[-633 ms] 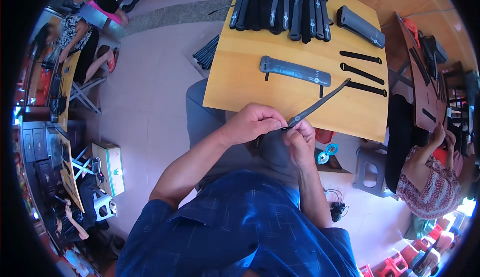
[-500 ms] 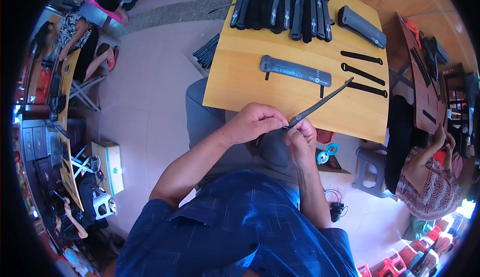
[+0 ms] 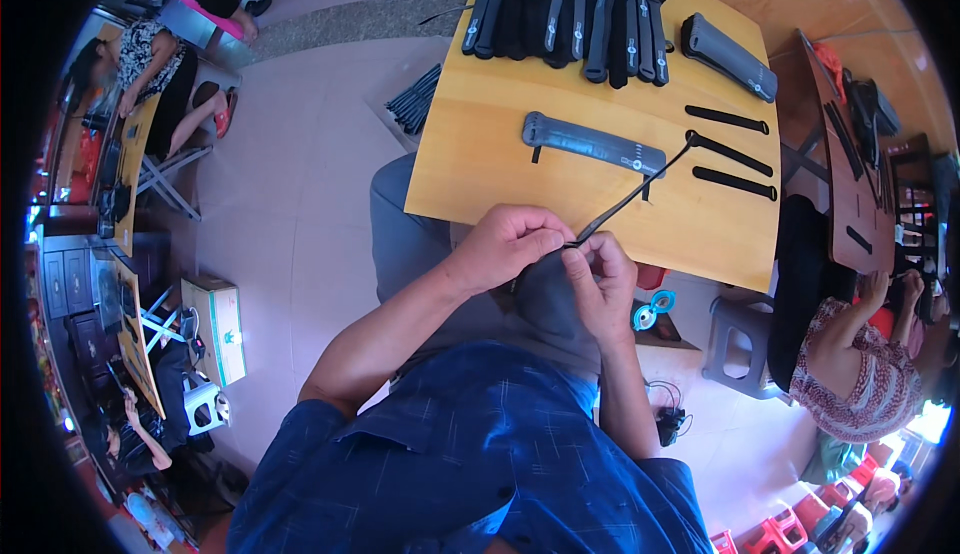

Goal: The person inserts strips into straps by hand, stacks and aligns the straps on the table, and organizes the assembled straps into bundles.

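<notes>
The dark strap (image 3: 617,209) has turned from showing its broad, marked face to lying nearly edge-on as a thin line, and its far tip has swung leftward, from over the lower black strap (image 3: 735,183) to the left end of the middle one (image 3: 730,153). The right grip (image 3: 605,292) has opened out, its thumb now straighter and pointing up. At the far right, a co-worker's hands (image 3: 876,288), earlier close together, have moved apart.

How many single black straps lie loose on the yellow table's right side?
3: the far strap, nearest the grey bundle; the middle strap; the near strap. None looks hidden.
</notes>
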Available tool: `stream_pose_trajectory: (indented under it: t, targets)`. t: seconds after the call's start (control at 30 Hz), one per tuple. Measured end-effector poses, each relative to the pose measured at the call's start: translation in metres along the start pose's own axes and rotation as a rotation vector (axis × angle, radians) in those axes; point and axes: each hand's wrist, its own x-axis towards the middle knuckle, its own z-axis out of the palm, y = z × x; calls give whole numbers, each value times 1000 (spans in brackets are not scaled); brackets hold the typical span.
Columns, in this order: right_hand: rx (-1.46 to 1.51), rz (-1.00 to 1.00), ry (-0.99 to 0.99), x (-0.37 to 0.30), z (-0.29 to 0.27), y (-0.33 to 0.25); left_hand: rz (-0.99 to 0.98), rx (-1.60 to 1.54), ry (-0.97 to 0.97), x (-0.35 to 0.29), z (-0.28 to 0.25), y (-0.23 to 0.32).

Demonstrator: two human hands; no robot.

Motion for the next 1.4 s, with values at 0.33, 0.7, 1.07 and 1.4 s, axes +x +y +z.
stream_pose_trajectory:
  t: [0.33, 0.7, 1.07, 1.4]
  targets:
    - [-250, 9, 41, 0, -2, -24, -4, 29, -3, 0, 2, -4]
    - [424, 103, 35, -18, 6, -42, 247, 17, -109, -12, 13, 19]
    - [561, 4, -209, -38, 5, -79, 841, 544, -23, -37, 18, 68]
    - [356, -63, -286, -59, 17, -95, 970, 835, 50, -79, 17, 78]
